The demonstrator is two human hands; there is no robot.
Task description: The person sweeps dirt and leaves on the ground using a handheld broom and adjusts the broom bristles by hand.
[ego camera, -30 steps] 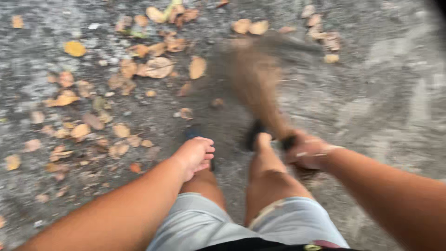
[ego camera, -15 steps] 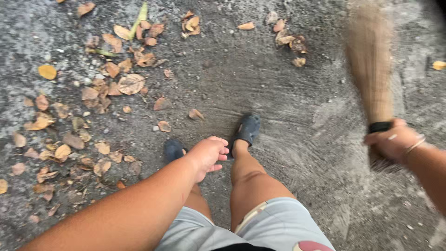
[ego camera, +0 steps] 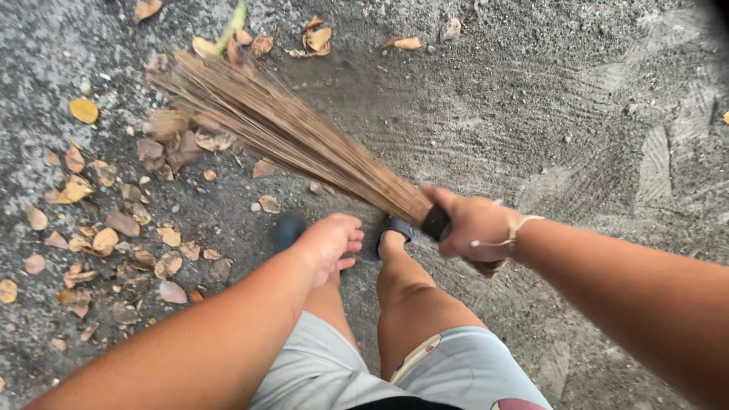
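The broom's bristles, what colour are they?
Light brown, straw-like broom, seen in the head view.

Broom [ego camera: 304,144]: bundle of thin tan-brown sticks, bound by a black band at the grip end. Lies slanted, grip end low at centre-right, bristles fanning up-left. Spread tips reach the dry brown leaves [ego camera: 114,228] scattered over the grey ground on the left. Tips blurred. Leaves flat, curled, some yellow.
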